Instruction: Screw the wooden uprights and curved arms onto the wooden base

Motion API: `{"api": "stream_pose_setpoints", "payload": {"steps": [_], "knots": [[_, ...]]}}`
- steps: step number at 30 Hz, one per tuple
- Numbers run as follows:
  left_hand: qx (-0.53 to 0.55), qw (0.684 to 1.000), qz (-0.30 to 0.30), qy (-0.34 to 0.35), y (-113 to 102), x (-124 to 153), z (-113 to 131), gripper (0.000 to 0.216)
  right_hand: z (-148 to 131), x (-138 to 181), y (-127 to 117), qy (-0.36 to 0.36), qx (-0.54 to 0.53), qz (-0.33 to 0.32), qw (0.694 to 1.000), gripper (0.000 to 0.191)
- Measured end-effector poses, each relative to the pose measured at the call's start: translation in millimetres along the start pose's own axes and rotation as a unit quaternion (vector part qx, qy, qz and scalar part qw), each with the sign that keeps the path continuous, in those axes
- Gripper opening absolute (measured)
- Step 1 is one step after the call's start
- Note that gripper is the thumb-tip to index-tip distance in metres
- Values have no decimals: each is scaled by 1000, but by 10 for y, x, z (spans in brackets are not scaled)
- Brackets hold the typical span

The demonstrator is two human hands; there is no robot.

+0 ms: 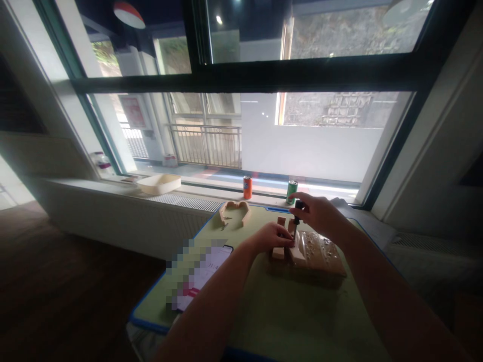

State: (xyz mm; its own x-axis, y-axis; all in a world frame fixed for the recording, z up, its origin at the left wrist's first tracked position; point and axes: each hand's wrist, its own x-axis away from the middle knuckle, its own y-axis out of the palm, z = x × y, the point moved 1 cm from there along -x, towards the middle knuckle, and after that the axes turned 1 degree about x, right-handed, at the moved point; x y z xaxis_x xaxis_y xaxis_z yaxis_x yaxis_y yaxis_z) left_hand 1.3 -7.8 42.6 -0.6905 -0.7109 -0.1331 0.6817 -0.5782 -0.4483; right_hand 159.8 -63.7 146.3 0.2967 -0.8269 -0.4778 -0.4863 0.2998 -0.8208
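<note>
Right hand (pixel 316 213) raised above the work, fingers closed around the black handle of a screwdriver (pixel 298 213). Tool stands close to upright, slightly tilted, its shaft pointing down toward the left fingers. I lose the tip there, so I cannot say what it bears on.

Left hand (pixel 270 239) low, fingertips bunched at the foot of the shaft. From this camera I cannot tell whether they pinch something or only press on the pale wooden block (pixel 298 257) just below; part of that block lies under them. A smaller block (pixel 278 253) shows beneath the same hand, its upper part covered. More wooden bits behind the fingers, too overlapped for me to count.

Right of the blocks, a brown slab (pixel 324 259) under shiny clear film; glare breaks up its surface for me. All this sits on a green tabletop (pixel 302 322), its near part sunk in shadow.

Farther left, an open wooden frame (pixel 245 215) with small metal pieces (pixel 225 226), too small to identify. Flat phone-like thing (pixel 206 274): blocked out in squares, partly behind the left forearm. Green can (pixel 292 187) on the sill, partly overlapped by the right fingers.
</note>
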Motion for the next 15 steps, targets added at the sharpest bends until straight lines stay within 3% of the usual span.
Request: {"api": "stream_pose_setpoints", "payload": {"steps": [7,15], "knots": [[-9,1000,-4,13,-5,24,43,38,-78,22,-69,-24,62,7,998,24],[-6,1000,-5,21,-7,25,29,38,-143,61,-140,-9,147,17,989,35]]}}
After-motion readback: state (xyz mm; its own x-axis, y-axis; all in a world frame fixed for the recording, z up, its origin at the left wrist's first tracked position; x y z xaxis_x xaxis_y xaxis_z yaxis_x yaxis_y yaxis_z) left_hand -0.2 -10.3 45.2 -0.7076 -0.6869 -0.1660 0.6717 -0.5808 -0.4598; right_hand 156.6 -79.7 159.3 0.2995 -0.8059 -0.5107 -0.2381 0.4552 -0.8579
